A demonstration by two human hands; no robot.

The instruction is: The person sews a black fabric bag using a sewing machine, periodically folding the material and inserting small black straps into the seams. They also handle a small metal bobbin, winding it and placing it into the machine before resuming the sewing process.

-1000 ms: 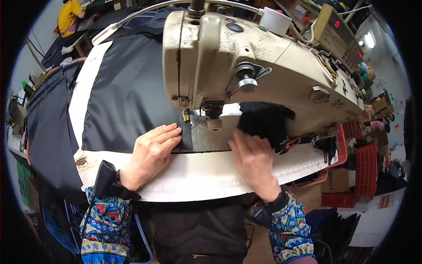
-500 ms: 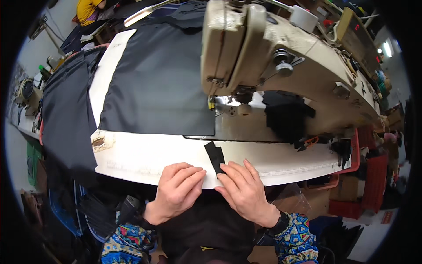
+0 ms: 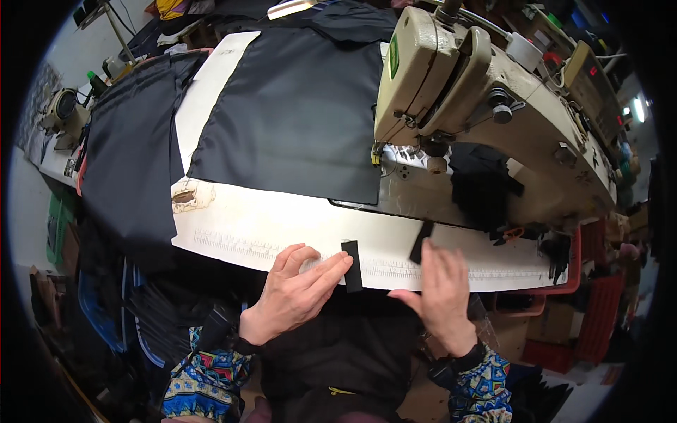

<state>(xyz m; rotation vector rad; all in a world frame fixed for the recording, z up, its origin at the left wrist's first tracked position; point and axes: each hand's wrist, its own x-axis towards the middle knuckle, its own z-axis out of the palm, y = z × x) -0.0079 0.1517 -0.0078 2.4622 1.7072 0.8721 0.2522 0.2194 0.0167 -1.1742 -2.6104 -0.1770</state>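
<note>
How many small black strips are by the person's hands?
2: the left strip is at the fingertips of the left hand; the right strip is partly behind the fingers of the right hand. More could be hidden beneath the hands.

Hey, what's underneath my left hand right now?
Your left hand overlaps the edge of a black strip on the white tabletop. Whatever else the hand covers can't be seen.

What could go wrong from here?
The black strip at the left hand reaches the front edge of the white tabletop, so it might slip off if let go.

The second black strip lies at the fingers of the right hand, which is blurred; a brush from it could knock that strip askew.
</note>
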